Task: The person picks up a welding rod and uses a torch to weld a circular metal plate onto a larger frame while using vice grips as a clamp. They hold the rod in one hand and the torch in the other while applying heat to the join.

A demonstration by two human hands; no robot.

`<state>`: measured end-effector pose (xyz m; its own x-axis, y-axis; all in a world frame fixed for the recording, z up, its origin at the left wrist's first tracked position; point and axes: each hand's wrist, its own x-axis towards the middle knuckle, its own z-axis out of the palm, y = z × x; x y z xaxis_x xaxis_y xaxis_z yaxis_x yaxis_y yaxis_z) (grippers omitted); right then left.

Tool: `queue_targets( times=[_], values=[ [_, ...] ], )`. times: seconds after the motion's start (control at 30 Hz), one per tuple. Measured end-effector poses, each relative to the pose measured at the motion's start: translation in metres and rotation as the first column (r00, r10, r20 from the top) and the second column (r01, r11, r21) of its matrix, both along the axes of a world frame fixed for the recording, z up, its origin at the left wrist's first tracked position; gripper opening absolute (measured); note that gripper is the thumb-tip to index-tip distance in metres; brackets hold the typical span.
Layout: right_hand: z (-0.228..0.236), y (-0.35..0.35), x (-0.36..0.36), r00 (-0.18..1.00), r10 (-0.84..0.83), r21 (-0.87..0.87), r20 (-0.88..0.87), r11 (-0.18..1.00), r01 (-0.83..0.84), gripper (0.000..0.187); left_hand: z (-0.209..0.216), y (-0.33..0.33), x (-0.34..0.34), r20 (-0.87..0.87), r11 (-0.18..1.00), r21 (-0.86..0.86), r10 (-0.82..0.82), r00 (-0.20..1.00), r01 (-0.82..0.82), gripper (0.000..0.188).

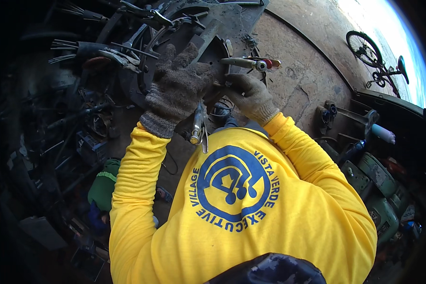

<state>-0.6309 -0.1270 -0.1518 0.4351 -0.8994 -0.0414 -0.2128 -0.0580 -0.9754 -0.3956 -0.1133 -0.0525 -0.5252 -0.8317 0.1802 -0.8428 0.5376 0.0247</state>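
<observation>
From my end, I'm resting the left gloved hand (181, 90), fingers spread, over the dark metal piece (217, 53) on the workbench (241, 20); can't tell if it's gripping. I'm curling the right gloved hand (252, 96) narrow just beside it, but can't tell what it's holding. A red-ended clamp (247, 63) is sticking out above, silver pliers (199, 124) are hanging below.

Yellow long-sleeved shirt (312, 208), round blue emblem (231, 181) (ringed by lettering (271, 191)), brown knit gloves (176, 97)
</observation>
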Motion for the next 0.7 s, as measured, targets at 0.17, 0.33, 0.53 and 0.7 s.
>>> queue_targets(
  times=[0.17,0.33,0.53,0.7],
  values=[
    [-0.003,0.004,-0.019,0.993,-0.115,0.134,0.042,0.985,0.108,0.032,-0.001,0.0,0.0,0.02,1.0,0.022,0.008,1.0,-0.008,0.043],
    [-0.012,0.002,-0.026,0.992,-0.126,0.053,0.009,0.991,0.126,0.03,-0.001,-0.001,0.002,0.059,1.0,0.016,-0.015,0.998,0.014,0.05],
    [0.0,0.0,-0.018,0.998,-0.014,-0.088,-0.065,0.996,0.008,0.024,-0.003,0.0,0.004,0.073,0.998,0.056,-0.016,0.997,0.012,0.053],
    [0.006,-0.002,-0.006,0.98,0.065,-0.164,-0.188,0.982,-0.097,0.02,-0.003,-0.001,0.003,0.086,0.999,0.051,-0.017,0.996,0.013,0.048]
  ],
)
